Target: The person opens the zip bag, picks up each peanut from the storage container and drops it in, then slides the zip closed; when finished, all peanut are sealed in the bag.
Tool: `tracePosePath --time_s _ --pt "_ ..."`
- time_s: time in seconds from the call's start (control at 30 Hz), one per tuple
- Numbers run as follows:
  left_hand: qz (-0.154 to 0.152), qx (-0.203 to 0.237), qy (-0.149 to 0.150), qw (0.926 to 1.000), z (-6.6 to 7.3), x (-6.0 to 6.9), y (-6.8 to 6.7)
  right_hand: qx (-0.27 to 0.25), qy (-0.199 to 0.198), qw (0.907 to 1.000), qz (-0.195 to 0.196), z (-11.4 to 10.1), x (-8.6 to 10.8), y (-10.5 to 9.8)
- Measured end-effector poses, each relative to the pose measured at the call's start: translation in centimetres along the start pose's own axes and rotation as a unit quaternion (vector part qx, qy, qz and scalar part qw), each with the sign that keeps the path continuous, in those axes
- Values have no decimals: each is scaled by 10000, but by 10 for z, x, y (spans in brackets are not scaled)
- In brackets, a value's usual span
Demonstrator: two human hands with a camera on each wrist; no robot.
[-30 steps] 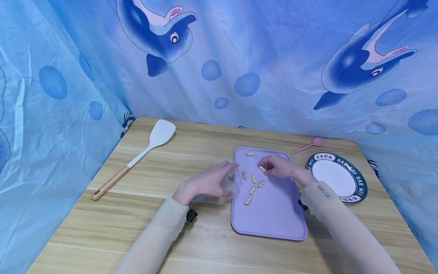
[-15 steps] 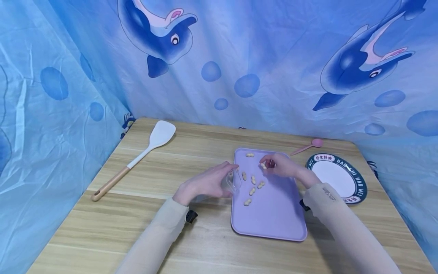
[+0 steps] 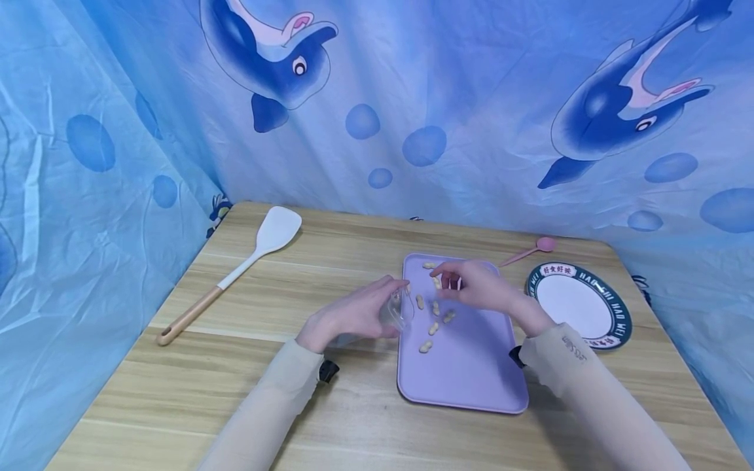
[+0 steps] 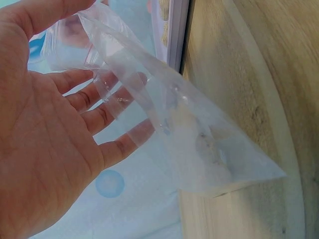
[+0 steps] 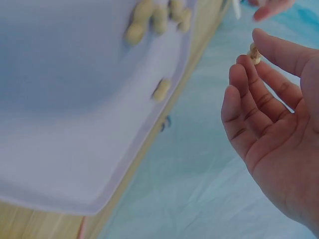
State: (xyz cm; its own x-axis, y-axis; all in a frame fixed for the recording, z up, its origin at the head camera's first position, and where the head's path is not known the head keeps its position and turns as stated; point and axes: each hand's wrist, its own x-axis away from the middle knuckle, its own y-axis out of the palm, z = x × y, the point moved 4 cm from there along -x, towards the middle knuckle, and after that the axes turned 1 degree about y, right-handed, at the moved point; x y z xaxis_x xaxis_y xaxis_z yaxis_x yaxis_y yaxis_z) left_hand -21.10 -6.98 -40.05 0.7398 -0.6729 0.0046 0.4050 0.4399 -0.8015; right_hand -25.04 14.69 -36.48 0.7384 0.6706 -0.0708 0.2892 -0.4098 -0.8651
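My left hand [image 3: 353, 313] holds a clear plastic bag [image 4: 199, 149] by its mouth at the tray's left edge. In the left wrist view its fingers are spread against the film, with the thumb at the opposite edge. Pale brown shapes show faintly through the bag, too blurred to identify. Over the lilac tray [image 3: 465, 373], my right hand [image 3: 483, 286] pinches one peanut [image 5: 254, 54] between thumb and fingertips, a short way right of the bag. Several unshelled peanuts [image 3: 425, 347] lie scattered on the tray, mostly along its left half.
A white spatula [image 3: 259, 248] with a wooden handle lies at the left of the wooden table [image 3: 177, 405]. Right of the tray are an oval dark-rimmed plate [image 3: 574, 304] and a pink spoon [image 3: 545, 244]. A blue dolphin-print curtain [image 3: 471, 78] hangs behind.
My right hand has lifted the peanut from the tray and carried it left, closer to the bag. The left hand and the bag stay nearly where they were.
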Motion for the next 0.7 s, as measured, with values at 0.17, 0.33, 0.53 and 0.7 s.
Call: tracePosePath --time_s 0.17,0.33,0.53,0.7 --pt "68 48 47 10000 0 0 -1 -194 -302 9993 39 -23 -1 5" --pt "70 -65 58 9999 1 0 -2 -199 -376 9991 30 -39 0 12" --pt "7 -169 -53 9998 1 0 -2 -258 -418 9987 129 -46 -1 22" --pt "6 -175 -4 9998 2 0 -2 -310 -392 9987 78 -46 0 29"
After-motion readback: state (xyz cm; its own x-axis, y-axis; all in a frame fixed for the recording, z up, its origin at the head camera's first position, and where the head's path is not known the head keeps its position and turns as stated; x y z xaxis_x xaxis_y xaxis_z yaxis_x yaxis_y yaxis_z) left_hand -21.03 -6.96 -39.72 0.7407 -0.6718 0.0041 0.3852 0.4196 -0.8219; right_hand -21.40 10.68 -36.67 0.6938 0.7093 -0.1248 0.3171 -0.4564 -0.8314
